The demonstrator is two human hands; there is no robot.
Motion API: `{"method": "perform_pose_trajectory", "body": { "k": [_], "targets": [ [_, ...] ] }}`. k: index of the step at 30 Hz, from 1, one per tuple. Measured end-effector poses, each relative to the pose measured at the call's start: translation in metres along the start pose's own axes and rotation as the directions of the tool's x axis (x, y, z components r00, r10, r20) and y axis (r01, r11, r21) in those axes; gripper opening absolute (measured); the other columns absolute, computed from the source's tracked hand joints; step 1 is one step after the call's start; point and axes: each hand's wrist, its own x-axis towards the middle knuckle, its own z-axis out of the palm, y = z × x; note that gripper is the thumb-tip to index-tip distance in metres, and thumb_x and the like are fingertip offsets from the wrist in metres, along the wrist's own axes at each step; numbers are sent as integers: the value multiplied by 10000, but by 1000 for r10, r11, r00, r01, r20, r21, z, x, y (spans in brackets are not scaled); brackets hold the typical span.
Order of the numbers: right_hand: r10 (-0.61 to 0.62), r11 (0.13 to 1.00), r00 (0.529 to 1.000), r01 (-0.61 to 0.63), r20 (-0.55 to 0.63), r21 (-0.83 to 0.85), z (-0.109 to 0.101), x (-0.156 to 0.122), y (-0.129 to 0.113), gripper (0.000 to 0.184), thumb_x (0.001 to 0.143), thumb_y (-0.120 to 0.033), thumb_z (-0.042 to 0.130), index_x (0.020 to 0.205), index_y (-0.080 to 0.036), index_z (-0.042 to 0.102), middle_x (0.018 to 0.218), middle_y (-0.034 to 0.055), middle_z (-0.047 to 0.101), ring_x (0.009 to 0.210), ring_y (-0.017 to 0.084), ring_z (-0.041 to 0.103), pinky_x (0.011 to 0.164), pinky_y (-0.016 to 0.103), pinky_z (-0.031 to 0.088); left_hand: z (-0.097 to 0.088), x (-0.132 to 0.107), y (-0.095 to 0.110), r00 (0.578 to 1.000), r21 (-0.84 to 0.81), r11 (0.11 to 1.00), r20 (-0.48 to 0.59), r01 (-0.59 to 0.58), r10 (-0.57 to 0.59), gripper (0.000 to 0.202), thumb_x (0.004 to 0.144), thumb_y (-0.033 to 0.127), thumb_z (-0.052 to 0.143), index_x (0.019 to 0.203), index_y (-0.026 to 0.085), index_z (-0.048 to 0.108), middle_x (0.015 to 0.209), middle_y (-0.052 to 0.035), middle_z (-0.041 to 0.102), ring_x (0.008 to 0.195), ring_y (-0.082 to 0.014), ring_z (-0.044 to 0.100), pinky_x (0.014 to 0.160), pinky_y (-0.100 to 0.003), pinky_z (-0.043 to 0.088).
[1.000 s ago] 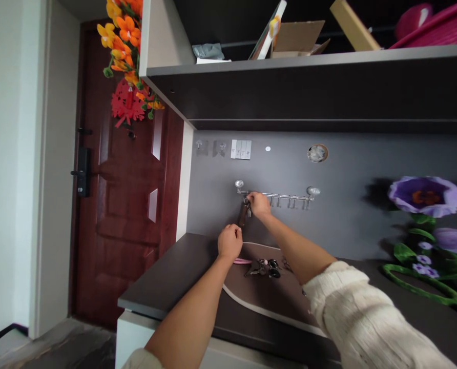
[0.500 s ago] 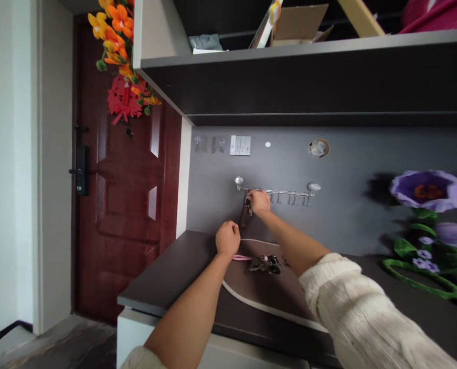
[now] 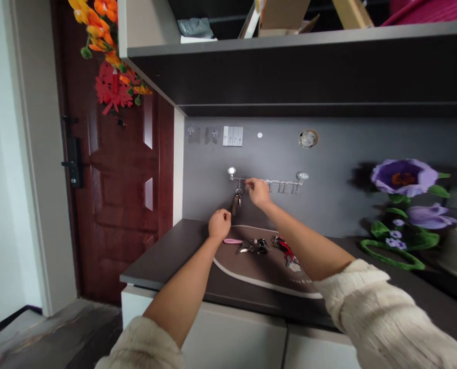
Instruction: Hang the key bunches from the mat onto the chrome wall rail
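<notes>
The widest thing under the hook rail (image 3: 282, 182) is the dark bench (image 3: 163, 251), and on it, also below the rail, lies a brown mat (image 3: 251, 266). The right hand (image 3: 258, 191) is in front of the rail, left of its middle; its fingers are bent with the tips close together, no keys are seen in them, and whether a small gap is left I cannot tell. The left hand (image 3: 219, 224) is lower than the rail's left end, fingers loosely curled; I cannot tell if it touches anything. As I judge, the hanging is only partly done. Below the rail, on the mat, lie the red-strapped keys (image 3: 285, 250) and, more to the left, the pink-strapped keys (image 3: 246, 246) with dark pieces beside them, all not yet hung. The smallest, the hanging key bunch (image 3: 239, 198), is near the rail's left end, seemingly already on a hook.
</notes>
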Motion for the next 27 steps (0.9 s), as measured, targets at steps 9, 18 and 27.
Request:
{"method": "perform_pose_trajectory", "body": {
  "k": [9,18,27],
  "targets": [
    [201,907,965,-248,166,341,-10,-78,11,205,736,-121,475,901,-147,594,814,46,650,748,120,588,737,263,444,0,-5,-4,975,-108,994,215,-31,53,191,745,271,473,767,155,624,753,-56,636,676,-142,543,633,-242,380],
    [149,966,940,-205,308,159,1,-133,48,180,728,-118,510,867,-160,617,856,54,657,784,137,594,753,267,435,6,-13,-6,873,-144,973,431,-181,226,190,713,261,521,781,134,645,725,-36,631,658,-123,526,635,-229,382],
    [53,999,898,-47,436,-25,6,-134,51,180,744,-116,496,825,-161,650,851,59,666,807,156,588,751,246,403,14,-18,3,758,-160,895,484,-415,438,183,733,245,506,783,168,664,781,-38,638,736,-139,528,703,-245,371]
  ]
}}
